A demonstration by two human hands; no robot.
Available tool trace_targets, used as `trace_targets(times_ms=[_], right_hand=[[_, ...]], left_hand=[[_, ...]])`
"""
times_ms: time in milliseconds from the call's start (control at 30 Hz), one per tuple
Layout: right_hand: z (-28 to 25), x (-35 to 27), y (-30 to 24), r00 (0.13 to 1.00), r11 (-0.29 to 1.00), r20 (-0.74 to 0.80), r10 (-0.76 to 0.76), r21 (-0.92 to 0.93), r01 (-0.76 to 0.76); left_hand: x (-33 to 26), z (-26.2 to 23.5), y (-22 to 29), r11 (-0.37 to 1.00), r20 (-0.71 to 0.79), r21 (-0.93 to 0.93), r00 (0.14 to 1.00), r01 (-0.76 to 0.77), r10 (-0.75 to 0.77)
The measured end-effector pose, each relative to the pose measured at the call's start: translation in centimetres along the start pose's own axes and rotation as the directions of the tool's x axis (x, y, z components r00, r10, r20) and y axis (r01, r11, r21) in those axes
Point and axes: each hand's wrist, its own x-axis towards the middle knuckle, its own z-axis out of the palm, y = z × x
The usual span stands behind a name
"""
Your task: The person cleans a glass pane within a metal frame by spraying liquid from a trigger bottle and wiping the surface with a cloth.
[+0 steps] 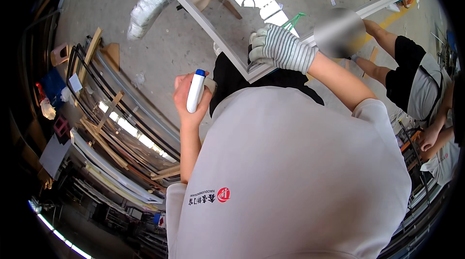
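My left hand (190,98), bare, is closed around a white, flattened handheld object (195,92) with a blue end; its exact kind is unclear. Behind it, against the same hand, a pale, curved edge like a tape roll (210,86) shows in part. My right hand (283,49) wears a grey-striped work glove. Its fingers curl over the near rail of a grey metal-framed glass panel (203,22), close to the corner nearest my body. The panel's far end extends beyond the top of the view, and a blurred patch hides part of the right rail.
At the right stands a co-worker (424,92) in a grey shirt and black shorts. Wooden strips and long profiles (114,133) are stacked at the left. A silver wrapped bundle (145,12) lies on the concrete floor (104,12). A green tie (293,20) shows beside the panel.
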Motion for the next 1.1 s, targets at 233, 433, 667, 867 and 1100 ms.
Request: trace_targets(times_ms=[233, 433, 667, 867, 1100], right_hand=[[-0.2, 0.7, 0.1, 0.978, 0.979, -0.113, 0.176, -0.08, -0.186], [-0.2, -0.2, -1.9, 0.971, 0.975, 0.113, 0.21, -0.098, -0.2], [0.3, 0.6, -1.0, 0.979, 0.987, -0.139, 0.15, -0.03, -0.155], [0.1, 0.0, -0.7, 0.987, 0.987, 0.012, 0.162, -0.011, -0.162], [0.3, -0.1, -1.2, 0.984, 0.984, 0.04, 0.174, -0.04, -0.172]], left_hand=[[-0.2, -0.1, -0.8, 1.0, -0.007, 0.014, 1.0, -0.024, 0.024], [0.0, -0.2, -0.8, 0.999, 0.023, 0.006, 0.999, -0.038, 0.038], [0.4, 0.0, -0.7, 0.995, 0.034, 0.017, 0.995, -0.098, 0.097], [0.6, 0.1, -0.4, 0.997, 0.053, 0.036, 0.996, -0.068, 0.066], [0.2, 0.2, -0.3, 0.997, 0.02, 0.025, 0.997, -0.07, 0.069]])
